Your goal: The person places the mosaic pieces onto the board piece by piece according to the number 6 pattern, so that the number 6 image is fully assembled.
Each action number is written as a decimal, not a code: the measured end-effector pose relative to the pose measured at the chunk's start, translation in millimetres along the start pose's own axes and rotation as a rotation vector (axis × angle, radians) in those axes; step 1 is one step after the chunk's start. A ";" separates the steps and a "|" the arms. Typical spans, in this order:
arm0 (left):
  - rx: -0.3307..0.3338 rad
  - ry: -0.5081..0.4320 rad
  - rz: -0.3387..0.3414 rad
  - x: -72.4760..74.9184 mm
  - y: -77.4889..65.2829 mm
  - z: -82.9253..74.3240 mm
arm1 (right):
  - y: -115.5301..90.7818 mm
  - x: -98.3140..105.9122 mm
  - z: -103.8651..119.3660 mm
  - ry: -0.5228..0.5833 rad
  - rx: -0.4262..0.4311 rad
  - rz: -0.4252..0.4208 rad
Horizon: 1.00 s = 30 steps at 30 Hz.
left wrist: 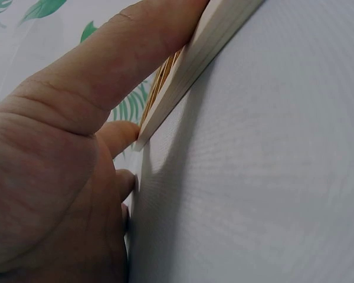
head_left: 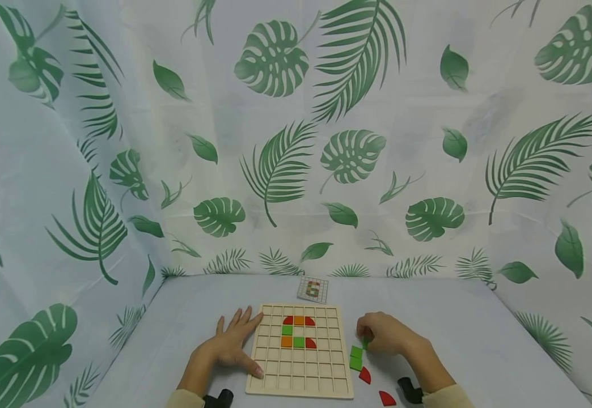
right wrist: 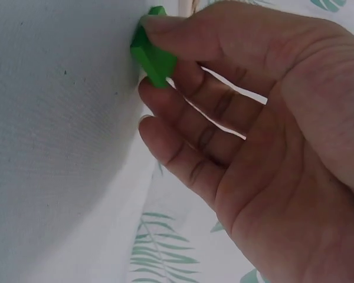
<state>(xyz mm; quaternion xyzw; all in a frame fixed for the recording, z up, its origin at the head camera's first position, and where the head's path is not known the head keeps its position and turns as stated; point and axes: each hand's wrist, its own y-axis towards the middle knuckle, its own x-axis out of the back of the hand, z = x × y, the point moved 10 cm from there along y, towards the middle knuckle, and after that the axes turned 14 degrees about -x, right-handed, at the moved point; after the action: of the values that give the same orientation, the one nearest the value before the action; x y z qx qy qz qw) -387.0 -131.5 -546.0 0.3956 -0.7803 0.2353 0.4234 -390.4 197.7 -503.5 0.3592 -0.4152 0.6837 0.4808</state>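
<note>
A wooden grid board (head_left: 321,374) lies on the table, with red, orange and green tiles set in some of its upper cells. My left hand (head_left: 232,344) spreads over the board's left edge, thumb and fingers straight; in the left wrist view the thumb (left wrist: 106,65) rests along the board's side (left wrist: 194,59). Right of the board, my right hand (head_left: 385,333) pinches a green square tile (right wrist: 156,56) between thumb and fingers, close over the table. Two green tiles (head_left: 356,357) lie just left of that hand, by the board's right edge.
Two red quarter-round tiles, the nearer-to-board one (head_left: 364,374) and another (head_left: 387,398), lie below the right hand. A small pattern card (head_left: 313,289) showing a coloured figure on a grid lies behind the board. A leaf-print curtain (head_left: 296,170) rises along the table's back and sides.
</note>
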 end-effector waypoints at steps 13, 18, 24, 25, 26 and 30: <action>0.009 -0.007 0.000 0.4 -0.3 -0.7 | -2.3 12.3 8.3 0.037 0.127 -0.077; 0.008 0.000 0.007 -0.3 0.3 0.5 | -0.2 17.7 9.9 0.128 0.132 -0.095; 0.003 -0.004 0.008 -0.6 0.3 0.9 | -1.6 19.9 21.4 0.226 0.216 -0.055; 0.004 -0.005 0.008 -0.6 0.2 1.0 | -1.8 20.2 22.8 0.227 0.226 -0.056; 0.004 -0.005 0.008 -0.6 0.2 1.0 | -1.6 20.3 23.9 0.227 0.232 -0.059; 0.005 -0.003 0.009 -0.3 0.1 0.7 | -0.5 21.9 27.1 0.250 0.240 -0.082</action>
<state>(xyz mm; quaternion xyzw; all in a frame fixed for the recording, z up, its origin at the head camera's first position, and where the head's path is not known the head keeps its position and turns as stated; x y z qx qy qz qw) -387.4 -131.8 -546.6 0.3934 -0.7823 0.2386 0.4200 -393.6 180.9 -473.2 0.3427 -0.2525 0.7474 0.5101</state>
